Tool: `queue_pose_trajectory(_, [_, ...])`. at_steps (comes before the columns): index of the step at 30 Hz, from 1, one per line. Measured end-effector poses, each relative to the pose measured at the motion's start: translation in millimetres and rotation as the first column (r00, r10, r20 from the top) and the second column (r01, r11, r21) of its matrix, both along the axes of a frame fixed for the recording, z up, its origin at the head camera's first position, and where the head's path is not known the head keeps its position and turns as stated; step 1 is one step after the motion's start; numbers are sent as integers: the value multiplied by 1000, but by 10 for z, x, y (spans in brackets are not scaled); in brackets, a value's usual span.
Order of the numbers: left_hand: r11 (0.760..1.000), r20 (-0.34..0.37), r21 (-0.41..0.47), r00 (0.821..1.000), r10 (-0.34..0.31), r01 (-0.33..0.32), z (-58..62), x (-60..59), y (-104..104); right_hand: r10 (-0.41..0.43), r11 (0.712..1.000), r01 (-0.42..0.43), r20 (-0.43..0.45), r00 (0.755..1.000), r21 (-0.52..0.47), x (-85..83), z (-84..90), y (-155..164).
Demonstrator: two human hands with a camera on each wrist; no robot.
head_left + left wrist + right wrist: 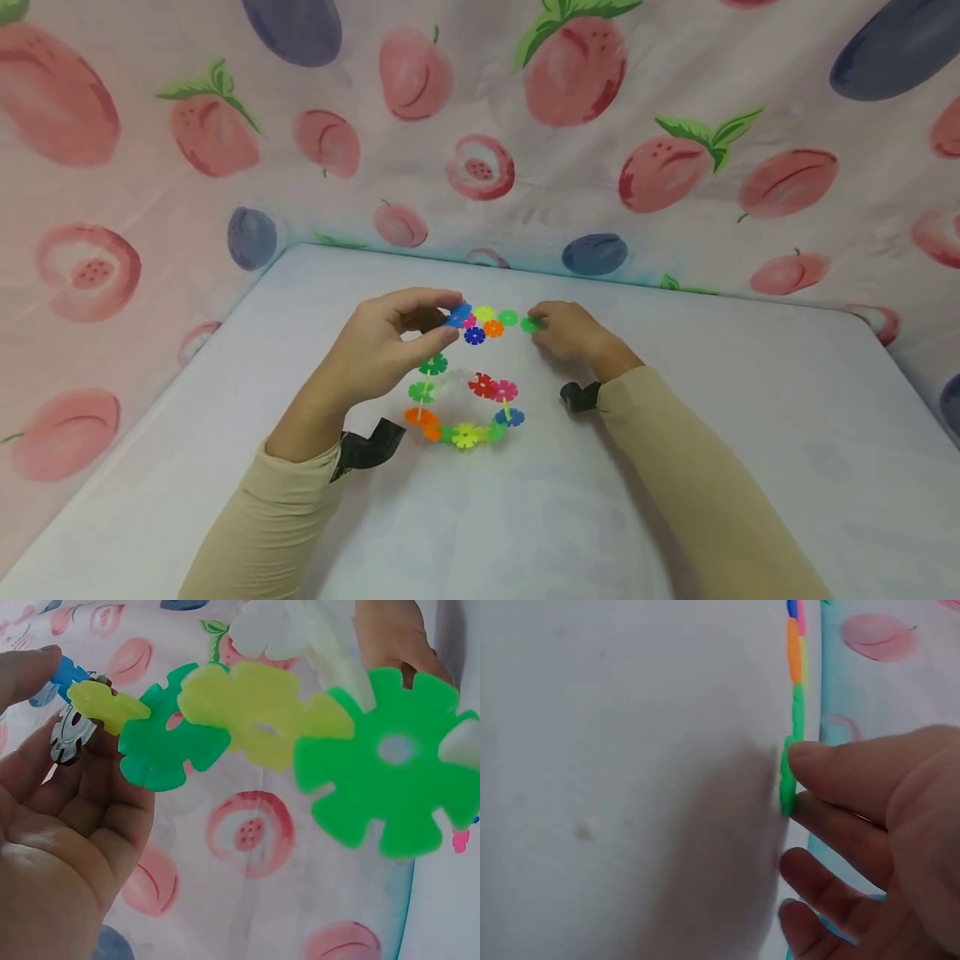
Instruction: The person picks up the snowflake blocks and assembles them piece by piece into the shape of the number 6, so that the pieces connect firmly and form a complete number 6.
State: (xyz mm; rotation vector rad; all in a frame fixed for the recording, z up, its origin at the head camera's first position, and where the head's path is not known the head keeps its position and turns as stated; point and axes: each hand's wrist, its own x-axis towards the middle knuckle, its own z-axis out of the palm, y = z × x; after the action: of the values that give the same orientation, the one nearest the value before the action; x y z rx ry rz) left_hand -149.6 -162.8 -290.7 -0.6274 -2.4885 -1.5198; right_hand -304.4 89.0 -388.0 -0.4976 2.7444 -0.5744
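In the head view my left hand (375, 346) pinches a blue snowflake disc (459, 315) between thumb and fingers. From it a linked chain of discs runs down past a green disc (432, 364), curves through orange discs (426, 423) and a yellow disc (465, 435), and comes up to a red disc (482, 384). My right hand (573, 332) pinches a green disc (530, 324) at the right end of a short joined row, with an orange disc (493, 328) and a dark blue disc (475, 336) nearer the left hand. The right wrist view shows that row edge-on.
A white cloth covers the table (675, 467). Behind and to the left hangs a fruit-print curtain (480, 125). Black straps (367, 446) stick out at both wrists, below the beige sleeves.
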Motion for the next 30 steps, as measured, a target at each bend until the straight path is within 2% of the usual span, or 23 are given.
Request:
queue_pose_trajectory(5, [1000,-8,10,1000,-8,8,-3,-5,-1,-5,1000,3,-46,999,-31,7,-18,-44])
queue_pose_trajectory(11, [999,-14,26,1000,-27,27,-1,-2,6,-25,998,27,50,998,-52,43,5,-53])
queue_pose_trajectory(17, [999,-27,16,999,-39,40,-4,0,-1,16,999,-13,98,995,-32,92,51,5])
queue_pose_trajectory(20, [999,-32,14,999,-42,42,-3,3,0,40,996,-33,78,996,-83,166,106,65])
queue_pose_trajectory(22, [999,-36,15,998,-44,44,-3,4,3,45,987,-38,43,998,-157,263,185,98])
queue_pose_trajectory(25, [998,-45,22,998,-51,52,-3,4,9,35,943,-44,-33,999,-331,488,372,132])
queue_pose_trajectory(27, [998,-51,25,997,-61,62,-4,7,14,29,881,-70,-94,995,-468,671,520,140])
queue_pose_trajectory(30, [996,-62,26,995,-81,83,-6,22,21,42,766,-160,-201,979,-622,918,716,142])
